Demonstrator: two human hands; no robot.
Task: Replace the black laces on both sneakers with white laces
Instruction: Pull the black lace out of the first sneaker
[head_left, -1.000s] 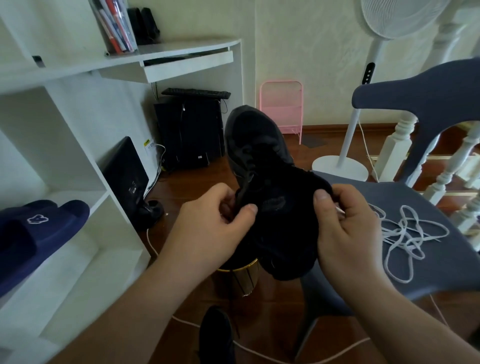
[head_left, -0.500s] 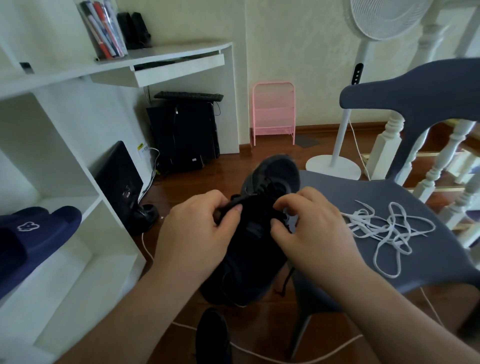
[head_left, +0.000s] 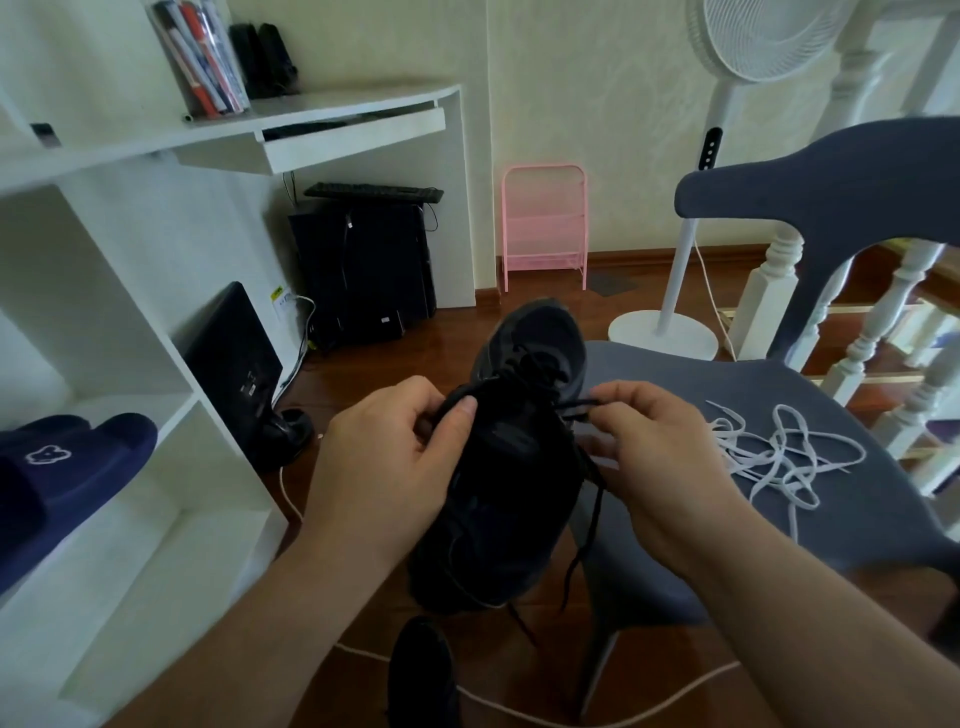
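The left hand (head_left: 387, 467) grips the black sneaker (head_left: 511, 467) (toe pointing far), held between both hands. The right hand (head_left: 657, 462) pinches its black lace (head_left: 582, 404). White laces (head_left: 779, 457) lie on the chair (head_left: 675, 374) at right.

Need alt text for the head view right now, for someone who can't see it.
Two hands hold a black sneaker in mid-air: the left hand grips its collar, the right hand pinches a black lace. Loose white laces lie on a grey-blue chair to the right.
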